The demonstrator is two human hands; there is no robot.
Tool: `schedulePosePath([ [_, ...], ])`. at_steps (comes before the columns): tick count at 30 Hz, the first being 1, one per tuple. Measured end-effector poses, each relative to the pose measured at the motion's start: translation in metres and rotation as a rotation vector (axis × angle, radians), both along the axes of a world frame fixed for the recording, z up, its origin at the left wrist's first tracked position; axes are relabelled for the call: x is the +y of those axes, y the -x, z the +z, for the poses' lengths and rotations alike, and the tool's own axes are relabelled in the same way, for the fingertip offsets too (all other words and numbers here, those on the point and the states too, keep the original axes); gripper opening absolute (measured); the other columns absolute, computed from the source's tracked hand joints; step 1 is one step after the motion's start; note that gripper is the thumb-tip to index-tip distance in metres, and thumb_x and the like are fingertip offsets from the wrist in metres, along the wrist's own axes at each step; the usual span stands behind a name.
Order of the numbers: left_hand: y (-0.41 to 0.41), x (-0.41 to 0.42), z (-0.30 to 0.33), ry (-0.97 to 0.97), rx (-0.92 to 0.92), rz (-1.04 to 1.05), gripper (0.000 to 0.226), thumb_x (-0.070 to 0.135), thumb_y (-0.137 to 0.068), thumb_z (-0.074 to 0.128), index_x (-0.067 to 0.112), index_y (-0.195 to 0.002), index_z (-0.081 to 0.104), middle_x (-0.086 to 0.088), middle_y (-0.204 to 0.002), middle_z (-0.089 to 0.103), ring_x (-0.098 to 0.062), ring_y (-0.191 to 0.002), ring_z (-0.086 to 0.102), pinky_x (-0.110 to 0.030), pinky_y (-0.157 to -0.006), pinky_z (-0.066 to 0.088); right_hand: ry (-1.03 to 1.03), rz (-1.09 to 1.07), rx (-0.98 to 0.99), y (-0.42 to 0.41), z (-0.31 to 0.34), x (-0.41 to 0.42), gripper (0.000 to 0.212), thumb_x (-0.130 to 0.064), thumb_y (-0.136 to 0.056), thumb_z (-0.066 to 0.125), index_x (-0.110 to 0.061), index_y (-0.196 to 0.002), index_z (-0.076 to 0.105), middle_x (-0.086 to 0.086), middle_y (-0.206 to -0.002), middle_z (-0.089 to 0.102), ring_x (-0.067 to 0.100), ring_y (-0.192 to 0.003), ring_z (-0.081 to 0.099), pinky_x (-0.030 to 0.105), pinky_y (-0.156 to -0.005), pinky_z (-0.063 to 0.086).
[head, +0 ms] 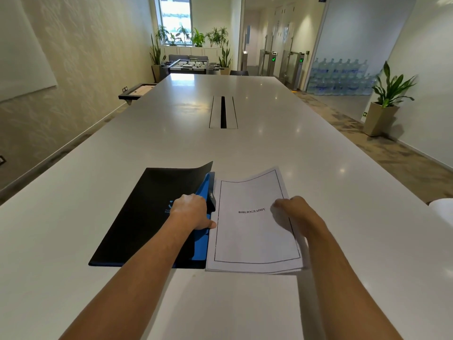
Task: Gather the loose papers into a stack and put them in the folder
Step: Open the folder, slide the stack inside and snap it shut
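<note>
A black folder [144,212] with a blue inner flap lies on the white table, its cover lifted slightly at the far right corner. A stack of white papers [252,239], top sheet reading "BIBLIOGRAPHY", lies against the folder's right edge. My left hand [193,212] rests on the folder's right edge by a black clip, its thumb touching the papers' left margin. My right hand [294,209] presses on the stack's right side, fingers curled over the top sheet, which bulges upward at the far end.
The long white table [220,148] has a cable slot [223,112] in the middle. A white object [443,209] shows at the right edge. A potted plant [387,99] stands on the floor to the right.
</note>
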State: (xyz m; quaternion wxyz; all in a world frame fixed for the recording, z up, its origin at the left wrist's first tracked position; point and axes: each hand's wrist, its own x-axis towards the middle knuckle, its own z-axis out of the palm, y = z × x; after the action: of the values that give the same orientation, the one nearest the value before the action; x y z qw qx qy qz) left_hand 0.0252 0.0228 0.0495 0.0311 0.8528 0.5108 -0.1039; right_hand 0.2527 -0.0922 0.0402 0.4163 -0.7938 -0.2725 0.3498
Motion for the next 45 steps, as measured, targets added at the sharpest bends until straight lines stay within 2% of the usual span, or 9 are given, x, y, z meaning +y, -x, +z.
schedulePosePath([
  [2, 0.002, 0.0, 0.0, 0.005, -0.013, 0.003, 0.061, 0.061, -0.076, 0.066, 0.009, -0.107, 0.055, -0.005, -0.095, 0.058, -0.018, -0.084, 0.062, -0.031, -0.078, 0.056, -0.027, 0.034, 0.126, -0.005, -0.001, -0.01, 0.013, -0.01, -0.085, 0.062, 0.003, -0.086, 0.06, 0.008, -0.07, 0.055, 0.013, -0.053, 0.053, 0.021, -0.052, 0.04],
  [5, 0.002, 0.0, 0.0, 0.008, -0.032, 0.0, 0.061, 0.061, -0.076, 0.067, 0.009, -0.106, 0.055, -0.005, -0.092, 0.057, -0.017, -0.081, 0.061, -0.029, -0.076, 0.055, -0.056, 0.07, 0.184, -0.013, -0.005, -0.018, 0.005, -0.003, -0.084, 0.062, -0.002, -0.085, 0.057, 0.011, -0.075, 0.054, 0.018, -0.064, 0.052, 0.027, -0.06, 0.044],
  [11, 0.003, -0.001, 0.002, 0.029, -0.057, 0.017, 0.061, 0.062, -0.075, 0.068, 0.009, -0.102, 0.054, -0.004, -0.09, 0.056, -0.016, -0.078, 0.059, -0.028, -0.073, 0.053, -0.012, 0.069, 0.134, -0.005, -0.011, -0.019, 0.031, -0.001, -0.086, 0.058, -0.003, -0.116, 0.048, 0.017, -0.105, 0.063, 0.023, -0.083, 0.063, 0.032, -0.072, 0.055],
  [18, 0.008, -0.004, 0.011, 0.121, -0.105, 0.043, 0.057, 0.057, -0.073, 0.073, 0.01, -0.097, 0.05, -0.007, -0.095, 0.058, -0.019, -0.082, 0.063, -0.033, -0.078, 0.058, -0.104, 0.068, 0.119, 0.001, -0.003, -0.029, 0.029, 0.002, -0.095, 0.047, -0.01, -0.121, 0.044, 0.014, -0.11, 0.057, 0.02, -0.085, 0.061, 0.024, -0.06, 0.055],
  [24, 0.013, -0.004, 0.021, 0.076, -0.165, 0.07, 0.017, 0.017, -0.092, 0.058, 0.01, -0.108, 0.054, -0.008, -0.096, 0.059, -0.016, -0.077, 0.065, -0.028, -0.07, 0.058, -0.276, -0.049, 0.103, -0.016, 0.023, -0.04, 0.034, -0.001, -0.097, 0.048, -0.014, -0.128, 0.042, 0.01, -0.097, 0.06, 0.017, -0.072, 0.059, 0.022, -0.054, 0.051],
  [32, 0.004, -0.005, 0.053, -0.018, -0.223, 0.036, 0.017, 0.013, -0.094, 0.05, 0.012, -0.11, 0.057, -0.007, -0.1, 0.049, -0.011, -0.064, 0.047, -0.024, -0.056, 0.041, -0.511, -0.073, 0.116, -0.009, 0.059, -0.04, 0.038, 0.003, -0.097, 0.044, -0.018, -0.129, 0.039, 0.005, -0.097, 0.06, 0.02, -0.076, 0.063, 0.03, -0.074, 0.057],
  [38, -0.008, -0.011, 0.068, -0.036, -0.251, 0.001, 0.022, 0.012, -0.093, 0.049, 0.014, -0.114, 0.054, -0.01, -0.108, 0.054, -0.016, -0.075, 0.055, -0.025, -0.058, 0.041, -0.471, 0.0, 0.097, 0.011, 0.054, -0.023, 0.042, -0.001, -0.095, 0.041, -0.025, -0.129, 0.036, 0.016, -0.086, 0.06, 0.022, -0.052, 0.052, 0.029, -0.049, 0.045],
  [43, -0.02, -0.022, 0.072, -0.026, -0.26, -0.022, 0.024, 0.014, -0.094, 0.052, 0.013, -0.117, 0.053, -0.01, -0.105, 0.055, -0.016, -0.071, 0.054, -0.021, -0.055, 0.038, -0.366, 0.08, 0.069, 0.016, 0.046, -0.011, 0.043, -0.003, -0.09, 0.041, -0.029, -0.123, 0.035, 0.013, -0.112, 0.057, 0.029, -0.086, 0.059, 0.038, -0.073, 0.053],
  [45, -0.026, -0.025, 0.07, -0.021, -0.275, -0.027, 0.024, 0.016, -0.094, 0.052, 0.013, -0.118, 0.052, -0.009, -0.102, 0.053, -0.014, -0.069, 0.052, -0.021, -0.052, 0.035, -0.338, 0.118, 0.075, 0.018, 0.045, -0.01, 0.038, 0.001, -0.091, 0.039, -0.023, -0.12, 0.038, 0.014, -0.111, 0.059, 0.027, -0.085, 0.06, 0.035, -0.068, 0.053],
])
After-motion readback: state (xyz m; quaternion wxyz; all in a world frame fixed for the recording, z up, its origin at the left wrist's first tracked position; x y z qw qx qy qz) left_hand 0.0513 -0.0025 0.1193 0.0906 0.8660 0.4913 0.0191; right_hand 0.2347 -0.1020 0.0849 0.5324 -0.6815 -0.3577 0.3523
